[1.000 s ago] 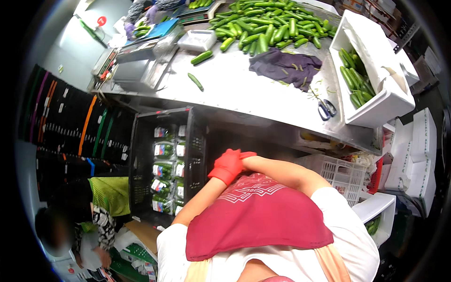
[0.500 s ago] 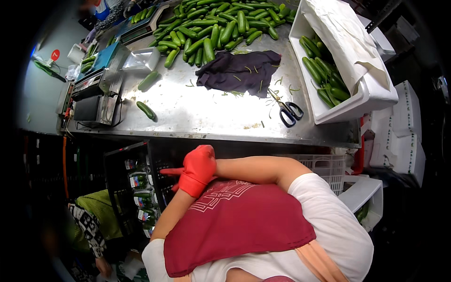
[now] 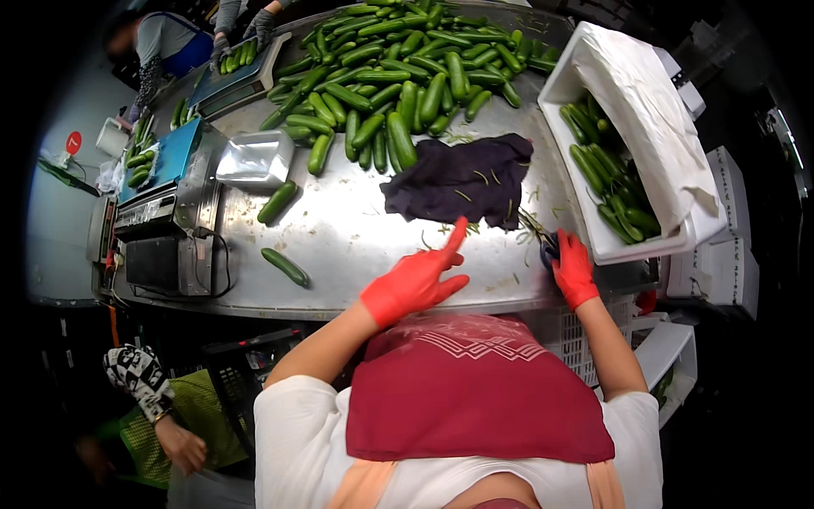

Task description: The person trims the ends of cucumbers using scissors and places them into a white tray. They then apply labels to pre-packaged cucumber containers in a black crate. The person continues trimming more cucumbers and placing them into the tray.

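Note:
Both my hands wear red gloves. My left hand point(image 3: 417, 280) is over the front of the steel table, its index finger stretched toward the dark cloth point(image 3: 466, 178) and its thumb apart; it holds nothing. My right hand point(image 3: 574, 270) is at the dark handles of the scissors point(image 3: 549, 247), its fingers around them and partly hiding them. The scissors' blades point toward the cloth's right corner. A large heap of green cucumbers point(image 3: 407, 68) lies beyond the cloth. Two loose cucumbers, one farther point(image 3: 277, 202) and one nearer point(image 3: 285, 265), lie to the left.
A white foam box point(image 3: 598, 242) with paper and cucumbers stands at the right. At left are a clear plastic tray point(image 3: 254, 159) and weighing scales point(image 3: 157, 212). Beyond, a co-worker's gloved hands handle cucumbers on another scale point(image 3: 229, 89). Another person's hand point(image 3: 182, 445) is at lower left.
My hands were together by the crate below the table edge. Both are now raised over the table and apart, the right one at the scissors, the left one near the cloth.

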Tool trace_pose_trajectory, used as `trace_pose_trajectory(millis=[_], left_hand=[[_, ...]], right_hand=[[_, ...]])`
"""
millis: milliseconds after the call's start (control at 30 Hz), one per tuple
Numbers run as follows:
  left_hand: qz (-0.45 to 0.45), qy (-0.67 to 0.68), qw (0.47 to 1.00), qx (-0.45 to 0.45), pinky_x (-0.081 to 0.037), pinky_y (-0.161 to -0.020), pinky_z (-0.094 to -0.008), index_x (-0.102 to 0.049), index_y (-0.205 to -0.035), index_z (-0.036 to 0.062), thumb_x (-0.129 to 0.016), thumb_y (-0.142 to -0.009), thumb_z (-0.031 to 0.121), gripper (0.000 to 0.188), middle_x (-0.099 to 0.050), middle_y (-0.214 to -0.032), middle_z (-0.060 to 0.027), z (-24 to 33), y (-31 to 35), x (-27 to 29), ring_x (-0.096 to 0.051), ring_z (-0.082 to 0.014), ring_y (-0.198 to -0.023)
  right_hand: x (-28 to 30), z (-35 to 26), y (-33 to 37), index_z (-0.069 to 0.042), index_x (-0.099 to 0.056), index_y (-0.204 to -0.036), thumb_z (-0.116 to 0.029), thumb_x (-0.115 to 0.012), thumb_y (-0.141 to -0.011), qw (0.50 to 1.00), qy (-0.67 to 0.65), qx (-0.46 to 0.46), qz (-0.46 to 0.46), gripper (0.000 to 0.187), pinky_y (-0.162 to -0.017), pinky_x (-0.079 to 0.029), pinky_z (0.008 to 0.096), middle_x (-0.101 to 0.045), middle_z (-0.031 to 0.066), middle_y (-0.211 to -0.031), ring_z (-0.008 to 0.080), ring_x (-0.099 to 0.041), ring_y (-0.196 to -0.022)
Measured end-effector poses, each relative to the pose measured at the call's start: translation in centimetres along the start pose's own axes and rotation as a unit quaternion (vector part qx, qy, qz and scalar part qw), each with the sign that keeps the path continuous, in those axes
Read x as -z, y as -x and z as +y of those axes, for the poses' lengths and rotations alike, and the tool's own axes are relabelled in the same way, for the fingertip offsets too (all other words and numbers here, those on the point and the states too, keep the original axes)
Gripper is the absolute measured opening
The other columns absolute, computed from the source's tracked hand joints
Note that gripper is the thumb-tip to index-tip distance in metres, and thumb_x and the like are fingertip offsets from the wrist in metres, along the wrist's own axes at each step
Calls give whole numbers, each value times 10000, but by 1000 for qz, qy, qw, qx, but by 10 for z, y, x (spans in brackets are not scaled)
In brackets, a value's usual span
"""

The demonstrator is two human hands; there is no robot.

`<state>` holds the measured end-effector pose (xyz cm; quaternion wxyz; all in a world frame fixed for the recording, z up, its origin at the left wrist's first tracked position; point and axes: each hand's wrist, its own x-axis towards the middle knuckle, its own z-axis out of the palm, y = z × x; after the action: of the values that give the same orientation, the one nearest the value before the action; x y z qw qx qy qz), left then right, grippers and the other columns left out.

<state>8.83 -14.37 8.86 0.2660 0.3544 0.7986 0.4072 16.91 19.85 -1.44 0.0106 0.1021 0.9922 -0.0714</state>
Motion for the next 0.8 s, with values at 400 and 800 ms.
trace_pose_trajectory(millis=[400,800], left_hand=[[137,-268,938,-172,-313,-1095,-475,-385,-1399,17,-614,-825,189,642,-505,-1328,-216,-107,-164,25,-415,-390,-1299],[22,-272,962,0,-502,-740,-481,-593,-1143,55,-587,-858,398,446,-649,-1046,-196,-81,-198,49,-614,-396,-945]], right_hand=[[-1,-18,2,-195,-418,-1406,-108,-583,-833,999,17,-40,-32,602,-773,-499,484,-612,187,-1065,385,-599,-920],[77,-18,25,-33,-361,-1434,-257,-624,-811,867,-447,-83,-203,712,-846,-466,343,-626,219,-1074,299,-616,-904]])
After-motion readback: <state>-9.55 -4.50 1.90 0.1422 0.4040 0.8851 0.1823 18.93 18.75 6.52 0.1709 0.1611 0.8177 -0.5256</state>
